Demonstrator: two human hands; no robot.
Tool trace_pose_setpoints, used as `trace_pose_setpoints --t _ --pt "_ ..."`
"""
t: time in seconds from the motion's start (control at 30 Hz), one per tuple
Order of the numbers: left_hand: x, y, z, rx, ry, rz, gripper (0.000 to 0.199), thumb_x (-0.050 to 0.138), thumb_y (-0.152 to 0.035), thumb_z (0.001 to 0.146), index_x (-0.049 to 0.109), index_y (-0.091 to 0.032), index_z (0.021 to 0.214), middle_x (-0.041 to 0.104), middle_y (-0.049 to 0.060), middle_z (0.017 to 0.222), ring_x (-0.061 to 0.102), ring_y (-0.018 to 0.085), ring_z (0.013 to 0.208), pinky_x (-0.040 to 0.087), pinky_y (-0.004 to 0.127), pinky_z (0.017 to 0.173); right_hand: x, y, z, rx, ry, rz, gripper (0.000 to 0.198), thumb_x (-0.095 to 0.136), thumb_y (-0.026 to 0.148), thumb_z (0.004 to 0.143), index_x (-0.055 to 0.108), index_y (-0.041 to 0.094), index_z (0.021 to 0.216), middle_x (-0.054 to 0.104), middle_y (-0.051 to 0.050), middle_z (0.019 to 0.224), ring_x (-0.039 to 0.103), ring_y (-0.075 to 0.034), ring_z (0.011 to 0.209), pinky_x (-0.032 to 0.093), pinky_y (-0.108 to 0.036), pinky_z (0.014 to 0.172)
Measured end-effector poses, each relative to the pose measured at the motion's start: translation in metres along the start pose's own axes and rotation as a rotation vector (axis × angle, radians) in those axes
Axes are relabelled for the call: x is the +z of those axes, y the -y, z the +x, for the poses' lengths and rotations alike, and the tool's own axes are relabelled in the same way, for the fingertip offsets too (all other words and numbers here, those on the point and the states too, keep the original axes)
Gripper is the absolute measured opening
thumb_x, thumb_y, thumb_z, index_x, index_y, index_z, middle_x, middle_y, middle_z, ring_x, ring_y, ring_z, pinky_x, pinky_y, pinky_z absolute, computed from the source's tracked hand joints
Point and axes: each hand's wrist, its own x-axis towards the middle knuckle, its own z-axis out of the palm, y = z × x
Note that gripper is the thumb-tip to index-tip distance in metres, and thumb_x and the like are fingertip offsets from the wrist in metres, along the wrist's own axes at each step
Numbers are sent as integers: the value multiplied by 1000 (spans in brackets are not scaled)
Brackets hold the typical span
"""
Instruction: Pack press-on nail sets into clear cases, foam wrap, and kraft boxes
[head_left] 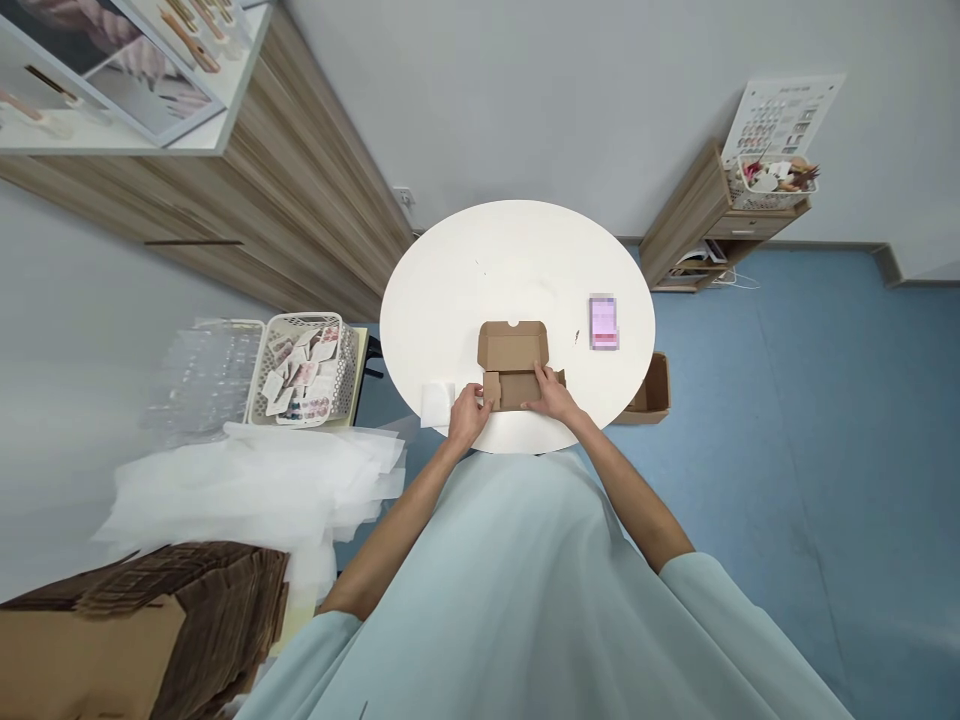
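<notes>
A brown cardboard box (513,350) lies partly folded near the front edge of the round white table (450,290), its lid panel spread out on the far side. My left hand (469,412) grips the box's left side, fingers closed at the small folded flap there. On the right side, my right hand (553,395) holds the box wall, with fingers reaching over the inside and the thumb toward the front. A side flap sticks out just past the right fingers. Beside my left hand lies a small white folded sheet or packet (436,405).
A phone with a pink screen (604,322) lies right on the table. An open carton (651,390) stands on the floor. At left are a white basket of packets (300,370), white sheets (262,490) and stacked flat cardboard (210,620). A wooden cabinet (300,190) stands behind.
</notes>
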Motion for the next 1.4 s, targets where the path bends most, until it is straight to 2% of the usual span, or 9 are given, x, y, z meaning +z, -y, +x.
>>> trace_pose_setpoints --t 0.3,0.5,0.67,0.83,0.93,1.0,1.07,1.23,1.4 --pt "0 0 16 -107 19 61 12 68 -32 98 61 -22 96 77 7 105 72 24 100 53 33 86 -5 4 -1 -12 28 -20 134 95 42 78 6 28 177 26 -24 175 50 -41 150 53 -49 111" --pt "3 -2 16 -100 40 188 11 58 -31 102 61 -23 94 77 7 97 72 26 94 49 35 77 -6 5 0 -2 30 -21 133 95 49 78 7 30 177 28 -23 173 51 -41 148 53 -49 109" --pt "7 -11 16 -115 32 304 11 53 -28 102 63 -23 103 76 10 104 73 30 98 49 37 78 -6 10 -1 46 9 -64 117 88 46 87 13 30 176 32 -21 172 59 -39 140 56 -46 103" --pt "9 -18 17 -133 27 338 15 50 -25 101 64 -21 107 76 13 103 73 32 99 51 39 79 -7 11 -14 30 -56 -64 102 82 47 90 26 26 172 32 -18 175 58 -37 141 57 -45 103" --pt "8 -21 17 -134 40 338 17 50 -24 101 65 -20 109 75 14 104 72 33 100 51 39 80 -12 2 -29 -11 -238 19 68 64 44 103 42 22 163 48 -17 163 67 -27 123 56 -40 102" --pt "8 -22 16 -126 38 333 18 50 -24 102 65 -19 110 75 15 106 72 33 102 51 39 81 -16 -9 -39 35 -401 58 51 54 45 107 53 19 151 61 -16 147 69 -25 109 56 -38 98" --pt "8 -23 15 -119 28 329 17 50 -24 102 64 -19 109 74 15 108 72 33 104 50 39 81 -18 -21 -46 125 -471 63 44 54 48 106 61 17 136 69 -14 132 69 -25 102 56 -39 94" --pt "7 -25 13 -109 23 319 18 47 -21 102 64 -19 109 74 15 110 71 33 102 50 39 80 -9 -39 -53 259 -315 60 19 59 38 100 66 21 106 77 -9 109 71 -26 98 54 -37 91" --pt "6 -29 12 -116 26 338 19 46 -20 103 64 -18 110 74 15 109 71 33 103 50 39 80 -3 -30 -52 277 -326 97 14 54 32 102 64 23 104 78 -7 94 74 -27 95 53 -35 85"
